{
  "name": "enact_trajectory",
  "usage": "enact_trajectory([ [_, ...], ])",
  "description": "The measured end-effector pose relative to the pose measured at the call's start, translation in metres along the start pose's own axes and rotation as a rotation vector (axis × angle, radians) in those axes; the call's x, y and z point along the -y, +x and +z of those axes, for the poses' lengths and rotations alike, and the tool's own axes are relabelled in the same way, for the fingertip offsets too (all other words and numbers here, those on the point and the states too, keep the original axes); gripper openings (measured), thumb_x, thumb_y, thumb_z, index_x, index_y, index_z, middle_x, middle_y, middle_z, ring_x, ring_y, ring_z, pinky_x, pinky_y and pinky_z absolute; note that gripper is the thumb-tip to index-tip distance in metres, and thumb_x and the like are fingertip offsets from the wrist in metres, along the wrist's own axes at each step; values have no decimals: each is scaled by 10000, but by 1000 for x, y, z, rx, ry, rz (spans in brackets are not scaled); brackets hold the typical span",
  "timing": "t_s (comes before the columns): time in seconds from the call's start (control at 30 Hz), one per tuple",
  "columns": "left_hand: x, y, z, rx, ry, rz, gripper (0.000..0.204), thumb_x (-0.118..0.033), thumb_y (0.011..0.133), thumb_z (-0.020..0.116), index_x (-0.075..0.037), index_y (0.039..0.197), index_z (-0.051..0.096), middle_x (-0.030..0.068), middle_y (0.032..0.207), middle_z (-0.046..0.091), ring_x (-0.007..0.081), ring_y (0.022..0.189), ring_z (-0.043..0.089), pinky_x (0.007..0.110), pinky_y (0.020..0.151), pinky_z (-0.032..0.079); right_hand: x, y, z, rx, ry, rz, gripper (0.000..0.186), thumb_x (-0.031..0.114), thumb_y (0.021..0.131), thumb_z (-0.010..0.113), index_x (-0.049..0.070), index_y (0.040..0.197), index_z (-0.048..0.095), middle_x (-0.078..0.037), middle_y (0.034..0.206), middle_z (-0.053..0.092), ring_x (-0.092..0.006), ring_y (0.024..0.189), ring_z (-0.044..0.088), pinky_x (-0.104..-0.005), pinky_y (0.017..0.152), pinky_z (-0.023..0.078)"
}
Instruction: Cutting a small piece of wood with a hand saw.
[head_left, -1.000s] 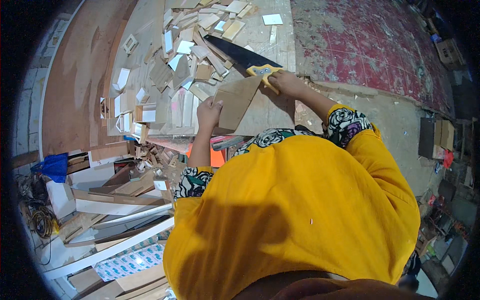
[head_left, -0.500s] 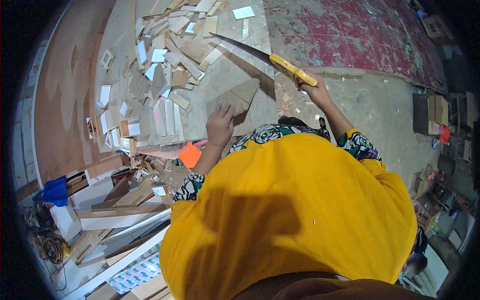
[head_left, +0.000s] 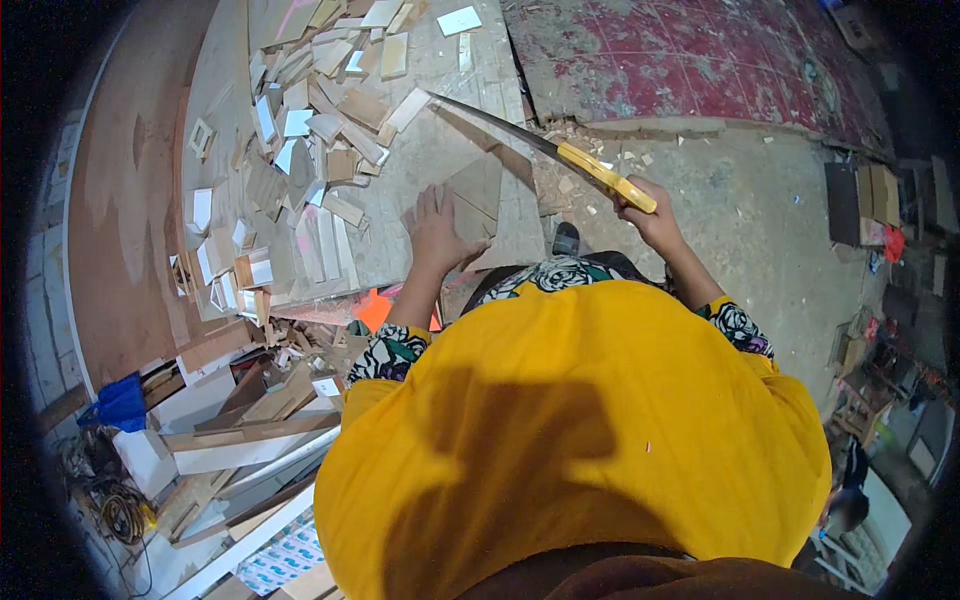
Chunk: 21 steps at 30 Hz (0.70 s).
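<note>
My right hand (head_left: pixel 650 218) is wrapped round the yellow handle of a handsaw (head_left: pixel 602 176), held to the right of the worktable. The dark blade slants up and left across the table's right edge, and its tip is near a short pale strip of wood (head_left: pixel 407 110). My left hand (head_left: pixel 436 238) lies with fingers spread on a flat, angular piece of thin wooden board (head_left: pixel 473 188) near the table's front right corner. A dark line crosses this piece; whether it is a cut or a drawn mark I cannot tell. The blade stays apart from the piece.
Many wood offcuts (head_left: pixel 345 165), some white-faced, are heaped on the worktable (head_left: pixel 385 255). Scrap boards (head_left: pixel 250 425) and a blue cloth or bag (head_left: pixel 117 401) lie at lower left. Wood chips dot the concrete floor (head_left: pixel 740 210) at right. Cardboard boxes (head_left: pixel 880 195) stand farther right.
My left hand's fingers have spread, and it sits flatter on the piece of board. My right hand and the saw have shifted slightly right and down in view; the view itself has shifted too.
</note>
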<state>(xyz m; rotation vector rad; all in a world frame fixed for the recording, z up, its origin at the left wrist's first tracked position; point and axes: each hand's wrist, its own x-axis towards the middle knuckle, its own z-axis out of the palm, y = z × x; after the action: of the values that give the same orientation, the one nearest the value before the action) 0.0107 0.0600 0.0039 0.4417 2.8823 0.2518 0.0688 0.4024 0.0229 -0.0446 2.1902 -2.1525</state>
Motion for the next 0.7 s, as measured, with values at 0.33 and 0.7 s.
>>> enact_trajectory([
  [0.33,21,42,-43,310,-103,-305,939,-535,639,729,-115,1395,362,226,1322,417,334,1269,392,535,954,364,13,-61,38,-283,-67,24,109,18,650,568,20,738,503,-52,708,530,-144,681,519,-262,627,419],
  [0.7,43,89,-29,230,147,592,945,-389,512,833,-240,1361,444,30,1446,383,303,1351,313,517,1055,289,16,-128,91,-453,-71,22,126,16,650,574,3,775,566,-53,703,568,-143,672,545,-263,628,430],
])
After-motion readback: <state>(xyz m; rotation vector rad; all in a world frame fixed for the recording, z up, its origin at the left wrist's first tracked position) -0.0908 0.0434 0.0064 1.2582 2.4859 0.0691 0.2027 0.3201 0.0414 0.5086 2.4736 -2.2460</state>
